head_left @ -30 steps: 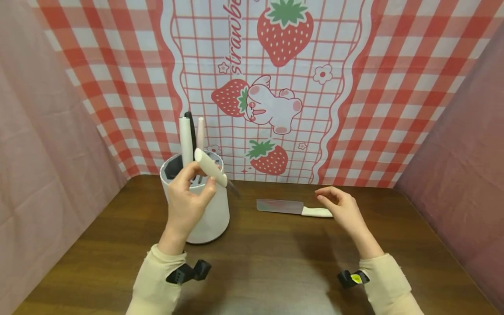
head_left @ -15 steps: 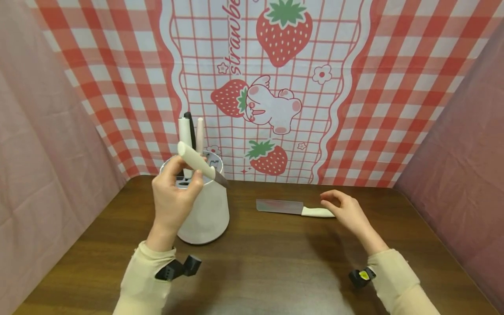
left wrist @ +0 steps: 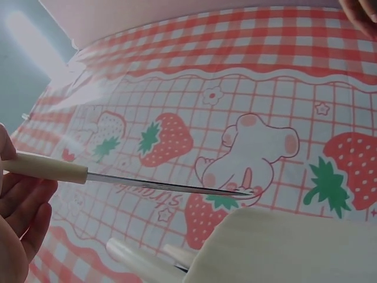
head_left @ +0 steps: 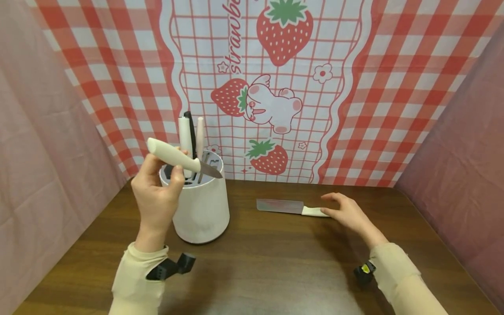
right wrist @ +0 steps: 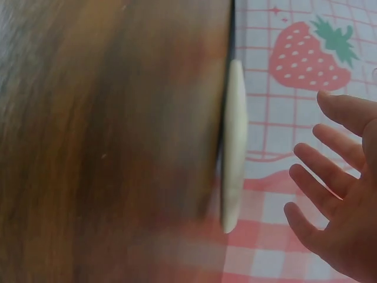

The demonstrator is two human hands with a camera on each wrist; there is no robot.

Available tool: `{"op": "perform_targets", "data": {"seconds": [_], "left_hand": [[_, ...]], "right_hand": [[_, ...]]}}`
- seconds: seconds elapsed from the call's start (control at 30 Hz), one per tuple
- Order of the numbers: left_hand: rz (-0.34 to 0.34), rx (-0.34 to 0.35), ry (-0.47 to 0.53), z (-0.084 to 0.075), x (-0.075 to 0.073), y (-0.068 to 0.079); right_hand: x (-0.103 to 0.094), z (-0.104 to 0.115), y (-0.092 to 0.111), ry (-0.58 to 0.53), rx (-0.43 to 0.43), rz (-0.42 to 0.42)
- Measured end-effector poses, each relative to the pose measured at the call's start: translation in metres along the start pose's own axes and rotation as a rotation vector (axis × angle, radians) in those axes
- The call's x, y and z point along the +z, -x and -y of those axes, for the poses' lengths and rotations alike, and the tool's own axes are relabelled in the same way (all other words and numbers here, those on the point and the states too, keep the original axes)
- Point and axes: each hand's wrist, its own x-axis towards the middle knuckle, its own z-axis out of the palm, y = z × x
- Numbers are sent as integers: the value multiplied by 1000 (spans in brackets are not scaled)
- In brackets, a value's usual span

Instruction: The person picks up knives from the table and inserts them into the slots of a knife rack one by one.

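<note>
My left hand (head_left: 156, 192) pinches a small knife by its cream handle (head_left: 173, 155), at the left front of the knife block's top. Its narrow blade (left wrist: 159, 185) points right and slightly down, clear of the slots. The white round knife block (head_left: 201, 214) stands on the table; a white handle (head_left: 185, 135), a black handle (head_left: 191, 131) and a pale pink handle (head_left: 200, 135) rise from it. Over at the right, a broad cleaver (head_left: 280, 206) lies flat with its cream handle (right wrist: 235, 147) toward my right hand (head_left: 348, 214), which hovers over the handle's end with fingers spread, holding nothing.
The brown wooden table (head_left: 260, 267) reaches to a strawberry-print checked cloth (head_left: 271, 109) hanging at its back. Pink curtains (head_left: 51, 144) close off both sides. Each sleeve carries a small black wrist camera (head_left: 169, 267).
My left hand has moved left with the small knife, and its blade has come into fuller view. My right hand has shifted slightly right and spread its fingers over the cleaver's handle.
</note>
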Motion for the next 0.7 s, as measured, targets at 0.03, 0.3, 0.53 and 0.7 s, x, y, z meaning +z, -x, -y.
{"op": "perform_targets", "data": {"seconds": [0.03,0.3,0.53,0.7], "left_hand": [[-11,-4,17,0,-1,-1],[-63,-7,-1,-2,-6,-4],[-97,31,-66,-4,-10,-8],[-109,63,-119,-9,-13,-10]], "right_hand": [[1,-2,-1,4,-1,5],[6,-11,-5,48,-17,33],[9,-16,-8,84,-40,42],[10,-19,-7,96,-32,47]]}}
